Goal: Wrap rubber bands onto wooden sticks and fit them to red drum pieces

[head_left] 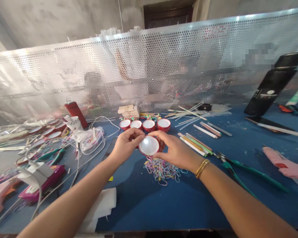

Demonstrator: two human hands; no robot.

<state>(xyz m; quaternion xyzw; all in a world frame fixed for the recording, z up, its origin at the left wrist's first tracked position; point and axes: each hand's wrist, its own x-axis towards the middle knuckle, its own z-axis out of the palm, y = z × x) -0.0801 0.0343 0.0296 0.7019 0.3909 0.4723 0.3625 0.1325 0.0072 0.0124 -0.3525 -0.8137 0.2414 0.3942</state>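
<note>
Between my two hands is a small red-rimmed round piece (149, 146) with a pale, shiny inner face turned toward me. My right hand (171, 145) grips its right edge between thumb and fingers. At its upper left edge, my left hand (128, 141) pinches with thumb and forefinger; whether it holds the rim or something small there, I cannot tell. Below the piece lies a heap of pastel elastic loops (164, 168). Behind it stands a row of several similar red pieces with white insides (149, 124), topped with small green and red bits.
Green-handled pliers (255, 172), coloured sticks (193, 145) and a pink glue gun (285, 163) lie at right, near a black bottle (270, 86). At left are a purple power strip (42, 185), loose white cables and a red flask (76, 114). A perforated metal screen (149, 76) stands behind.
</note>
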